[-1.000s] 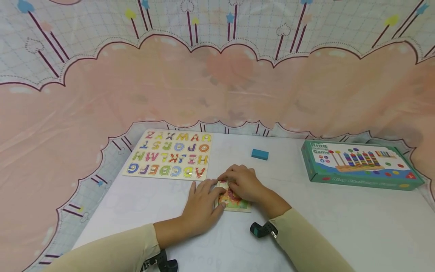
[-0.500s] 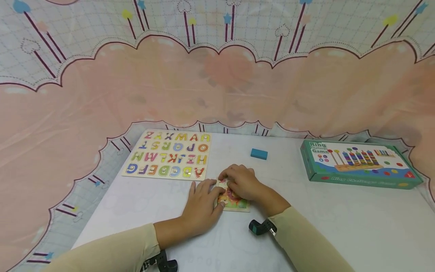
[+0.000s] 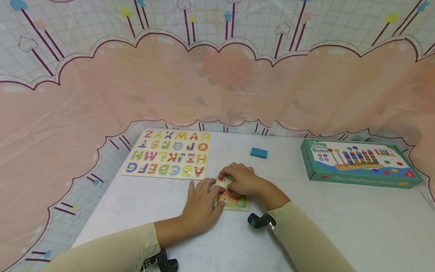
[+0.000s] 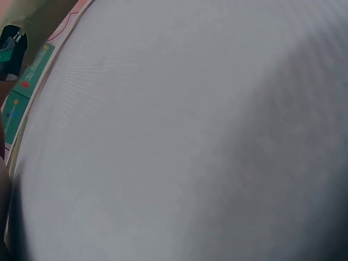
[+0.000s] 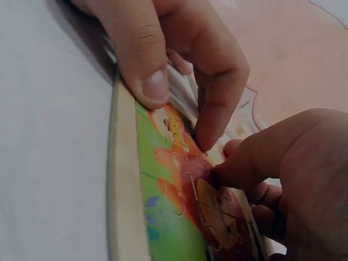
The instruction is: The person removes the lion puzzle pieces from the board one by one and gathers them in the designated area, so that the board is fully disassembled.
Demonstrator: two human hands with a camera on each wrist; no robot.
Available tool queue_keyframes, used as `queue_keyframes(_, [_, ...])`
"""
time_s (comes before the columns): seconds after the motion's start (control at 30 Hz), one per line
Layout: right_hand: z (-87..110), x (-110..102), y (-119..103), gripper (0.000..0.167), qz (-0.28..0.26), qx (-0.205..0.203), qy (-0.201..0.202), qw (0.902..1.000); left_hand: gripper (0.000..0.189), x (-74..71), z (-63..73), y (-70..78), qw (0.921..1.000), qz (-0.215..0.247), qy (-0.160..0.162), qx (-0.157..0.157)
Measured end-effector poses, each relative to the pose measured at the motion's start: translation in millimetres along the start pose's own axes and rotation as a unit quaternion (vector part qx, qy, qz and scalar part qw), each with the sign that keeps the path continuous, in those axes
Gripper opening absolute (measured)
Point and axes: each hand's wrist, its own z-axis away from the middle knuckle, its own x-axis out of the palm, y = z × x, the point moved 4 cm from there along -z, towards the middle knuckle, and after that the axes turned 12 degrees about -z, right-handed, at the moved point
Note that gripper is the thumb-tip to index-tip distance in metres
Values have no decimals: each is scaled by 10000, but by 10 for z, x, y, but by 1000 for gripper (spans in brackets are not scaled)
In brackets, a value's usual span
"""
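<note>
A small wooden jigsaw puzzle (image 3: 234,204) with a colourful picture lies on the table between both hands. My left hand (image 3: 202,207) rests on its left side, the fingers spread and mostly straight. In the right wrist view the left thumb (image 5: 155,89) presses the frame's near corner and a bent finger touches the picture. From the right my right hand (image 3: 246,183) reaches over with curled fingers. Its thumb (image 5: 244,166) presses on the picture, with the other fingers at the far edge. Whether a single piece sits between them is hidden.
An alphabet board (image 3: 168,154) lies behind and to the left. A blue block (image 3: 259,153) sits at the back, and a green ring game box (image 3: 360,162) at the right. The left wrist view shows mostly white table (image 4: 163,119).
The right hand has shifted very slightly over the puzzle, while the left hand stays in place. The whole head view has moved a little.
</note>
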Motion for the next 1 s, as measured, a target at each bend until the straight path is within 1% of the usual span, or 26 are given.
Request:
queue_keyframes(0.23, [-25, -16, -13, 33, -119, 88, -119, 9998, 34, 34, 3, -15, 9998, -112, -139, -78])
queue_keyframes(0.73, [10, -21, -33, 38, -135, -104, 17, 9999, 41, 28, 33, -13, 9994, -292, -162, -20])
queue_keyframes(0.9, [15, -19, -20, 38, -205, -106, 9, 9997, 43, 32, 37, -16, 9994, -304, -192, -17])
queue_keyframes(1.0, [14, -18, -3, 41, -212, -94, -3, 9997, 42, 26, 37, -11, 9994, -291, -172, 15])
